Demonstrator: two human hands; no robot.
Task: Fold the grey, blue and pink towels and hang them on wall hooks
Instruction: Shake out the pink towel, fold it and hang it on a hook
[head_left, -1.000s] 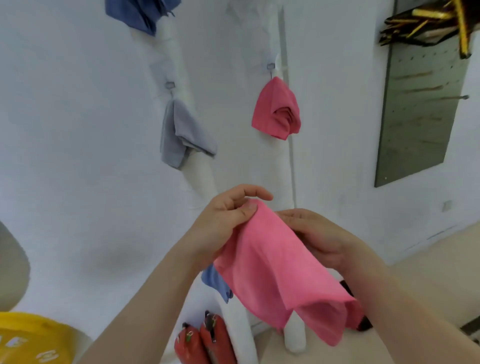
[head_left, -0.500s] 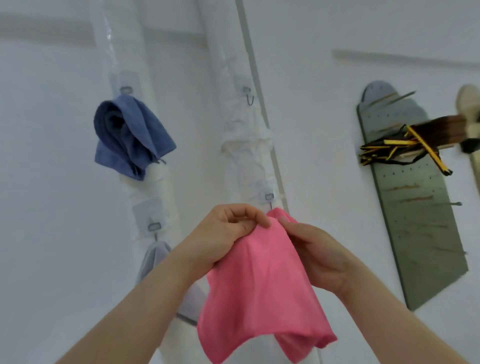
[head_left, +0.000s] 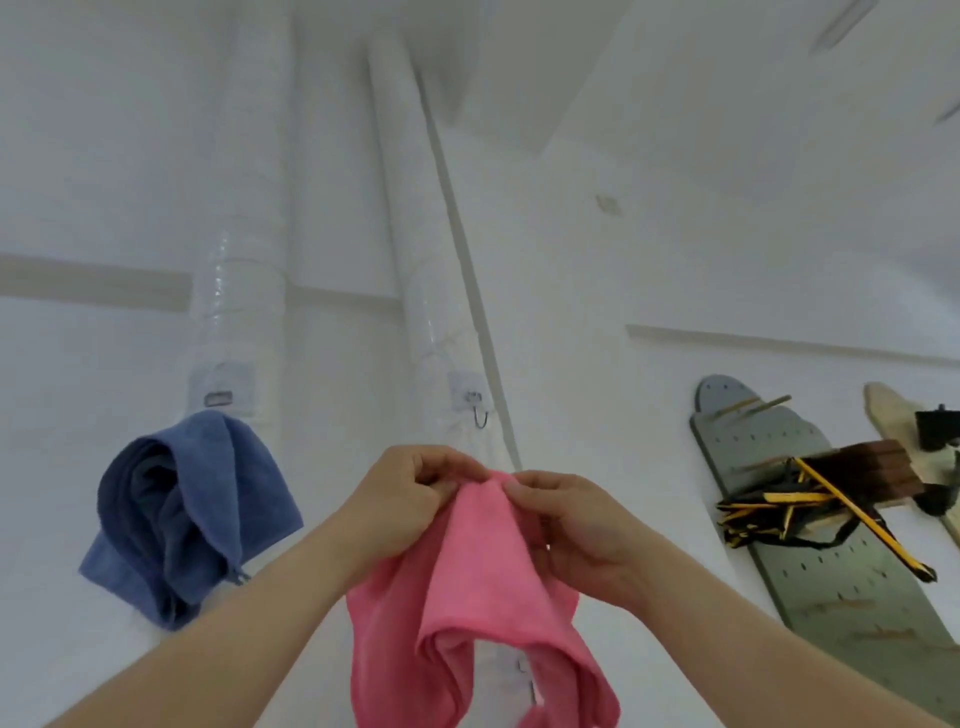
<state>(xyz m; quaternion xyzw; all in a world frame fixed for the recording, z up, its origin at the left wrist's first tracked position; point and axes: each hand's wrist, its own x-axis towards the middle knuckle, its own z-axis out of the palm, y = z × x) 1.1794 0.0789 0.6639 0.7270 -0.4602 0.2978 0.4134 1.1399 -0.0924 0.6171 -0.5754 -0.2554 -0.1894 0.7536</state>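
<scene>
Both hands hold a pink towel (head_left: 478, 587) up in front of the wall. My left hand (head_left: 400, 499) and my right hand (head_left: 576, 530) pinch its top edge side by side, and the cloth hangs down in loose folds. Just above the pinched edge, a bare metal wall hook (head_left: 479, 413) sits on the right white pipe (head_left: 415, 249). A blue towel (head_left: 182, 514) hangs bunched from a hook plate (head_left: 221, 397) on the left white pipe (head_left: 244, 280). No grey towel is in view.
A grey pegboard (head_left: 831, 582) leans on the wall at right, with wooden pegs and a black-and-yellow strap bundle (head_left: 779, 509) hung on it. A second pale board (head_left: 898, 415) stands behind it at the right edge.
My view has tilted upward: the grey towel and the other pink towel have dropped out of sight. Both hands have raised the pink towel's top edge closer to the bare hook.
</scene>
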